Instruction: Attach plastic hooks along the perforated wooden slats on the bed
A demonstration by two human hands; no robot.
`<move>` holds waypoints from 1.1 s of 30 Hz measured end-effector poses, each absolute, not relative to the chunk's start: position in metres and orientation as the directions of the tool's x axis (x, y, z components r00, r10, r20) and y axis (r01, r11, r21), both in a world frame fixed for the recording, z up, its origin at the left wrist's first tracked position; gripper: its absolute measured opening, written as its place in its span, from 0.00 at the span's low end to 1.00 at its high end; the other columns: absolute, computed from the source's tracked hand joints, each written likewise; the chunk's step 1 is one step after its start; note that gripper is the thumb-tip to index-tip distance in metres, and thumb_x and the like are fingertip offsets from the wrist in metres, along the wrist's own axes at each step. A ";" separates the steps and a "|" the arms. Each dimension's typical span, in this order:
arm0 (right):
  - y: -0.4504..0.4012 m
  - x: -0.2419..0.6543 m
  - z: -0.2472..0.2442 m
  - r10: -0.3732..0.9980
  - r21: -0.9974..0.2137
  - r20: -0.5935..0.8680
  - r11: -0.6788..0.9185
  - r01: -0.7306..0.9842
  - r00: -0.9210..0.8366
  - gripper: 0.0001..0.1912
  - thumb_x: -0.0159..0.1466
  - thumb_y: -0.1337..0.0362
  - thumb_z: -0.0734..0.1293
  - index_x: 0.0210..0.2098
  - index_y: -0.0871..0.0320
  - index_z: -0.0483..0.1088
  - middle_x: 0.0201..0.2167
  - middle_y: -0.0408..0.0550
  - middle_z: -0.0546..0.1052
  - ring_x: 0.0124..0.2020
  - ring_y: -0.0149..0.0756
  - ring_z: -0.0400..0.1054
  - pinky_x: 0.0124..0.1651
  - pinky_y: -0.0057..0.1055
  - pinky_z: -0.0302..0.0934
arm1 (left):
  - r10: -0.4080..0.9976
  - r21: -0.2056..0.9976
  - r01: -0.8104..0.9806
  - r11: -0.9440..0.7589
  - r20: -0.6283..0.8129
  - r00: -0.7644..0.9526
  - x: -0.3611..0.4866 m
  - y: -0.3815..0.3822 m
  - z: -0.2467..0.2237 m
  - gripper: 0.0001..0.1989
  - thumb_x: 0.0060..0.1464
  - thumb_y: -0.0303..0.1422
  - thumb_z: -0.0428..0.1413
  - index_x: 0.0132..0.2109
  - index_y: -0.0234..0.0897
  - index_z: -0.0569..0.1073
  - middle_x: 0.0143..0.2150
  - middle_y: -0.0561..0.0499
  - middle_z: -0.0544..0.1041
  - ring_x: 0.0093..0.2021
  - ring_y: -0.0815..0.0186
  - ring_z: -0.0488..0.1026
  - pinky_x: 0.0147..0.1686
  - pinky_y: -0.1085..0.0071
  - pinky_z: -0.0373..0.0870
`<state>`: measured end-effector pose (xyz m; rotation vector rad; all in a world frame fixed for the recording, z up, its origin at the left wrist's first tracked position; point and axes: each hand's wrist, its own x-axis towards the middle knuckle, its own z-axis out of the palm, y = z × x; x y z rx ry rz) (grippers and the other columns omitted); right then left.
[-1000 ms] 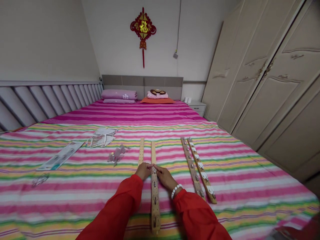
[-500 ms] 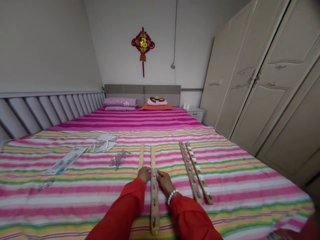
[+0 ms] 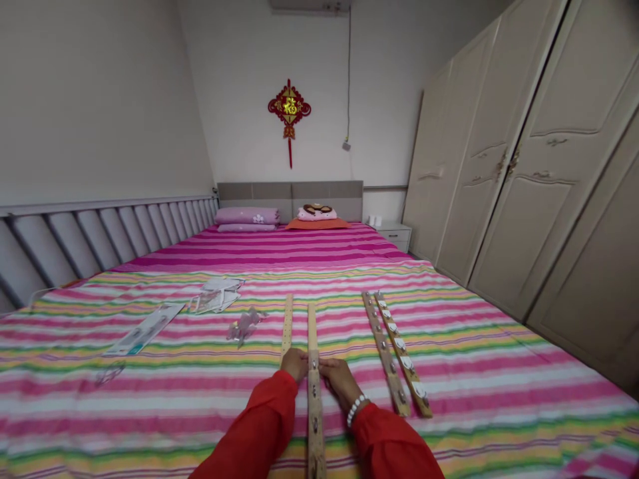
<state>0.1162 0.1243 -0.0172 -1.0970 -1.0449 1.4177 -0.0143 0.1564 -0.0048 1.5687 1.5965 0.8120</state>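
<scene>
A narrow wooden strip (image 3: 315, 399) lies lengthwise on the striped bedsheet, with small metal hooks along its near part and bare wood at its far end. My left hand (image 3: 295, 364) is closed at the strip's left edge, fingertips against it. From the right, my right hand (image 3: 342, 380) pinches the opposite edge, its thumb hidden. Between the fingertips sits a small metal hook (image 3: 314, 364) on a clear backing. Just beyond my left hand lies a second wooden strip (image 3: 287, 326) with rows of small holes, its near end covered by the hand.
To the right lie a strip with metal hooks (image 3: 384, 346) and a strip with white-backed hooks (image 3: 400, 344). On the left are small clear pieces (image 3: 245, 325), crumpled plastic packaging (image 3: 218, 295), a flat package (image 3: 144, 328) and a thin looped item (image 3: 110, 373). Wardrobes (image 3: 529, 193) stand at right.
The view has tilted up slightly, so everything sits lower and the strip's near end leaves the frame. Both hands stay at the same hook on the strip.
</scene>
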 end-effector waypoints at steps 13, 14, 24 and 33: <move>0.118 0.125 -0.026 0.988 -0.966 -0.127 -0.144 -0.216 -0.089 0.18 0.49 0.50 0.68 0.16 0.59 0.67 0.08 0.35 0.59 0.09 0.21 0.46 0.15 0.24 0.35 | 0.971 0.897 0.441 -0.015 0.118 -0.207 -0.075 0.153 0.009 0.09 0.41 0.33 0.55 0.31 0.33 0.76 0.23 0.53 0.73 0.28 0.65 0.71 0.31 0.72 0.67; 0.119 0.125 -0.027 0.988 -0.962 -0.128 -0.146 -0.232 -0.090 0.18 0.49 0.50 0.68 0.19 0.60 0.69 0.09 0.35 0.61 0.09 0.21 0.46 0.14 0.23 0.35 | 0.930 0.893 0.449 0.002 0.164 -0.328 -0.089 0.155 0.011 0.11 0.41 0.34 0.55 0.33 0.33 0.75 0.23 0.52 0.73 0.28 0.64 0.71 0.31 0.71 0.67; 0.124 0.126 -0.035 0.989 -0.954 -0.135 -0.145 -0.262 -0.058 0.19 0.47 0.51 0.70 0.27 0.63 0.72 0.13 0.36 0.65 0.09 0.20 0.50 0.12 0.22 0.37 | 0.716 0.862 0.492 0.125 0.264 -0.646 -0.159 0.169 -0.005 0.10 0.34 0.35 0.59 0.25 0.36 0.68 0.23 0.50 0.71 0.27 0.60 0.71 0.32 0.65 0.67; 0.126 0.127 -0.041 0.987 -0.944 -0.151 -0.158 -0.290 -0.046 0.21 0.47 0.50 0.72 0.29 0.62 0.73 0.13 0.36 0.66 0.09 0.20 0.50 0.11 0.22 0.37 | 0.699 0.948 0.312 0.069 0.177 -0.693 -0.161 0.154 -0.007 0.06 0.38 0.34 0.58 0.25 0.35 0.72 0.21 0.53 0.73 0.26 0.64 0.71 0.32 0.67 0.68</move>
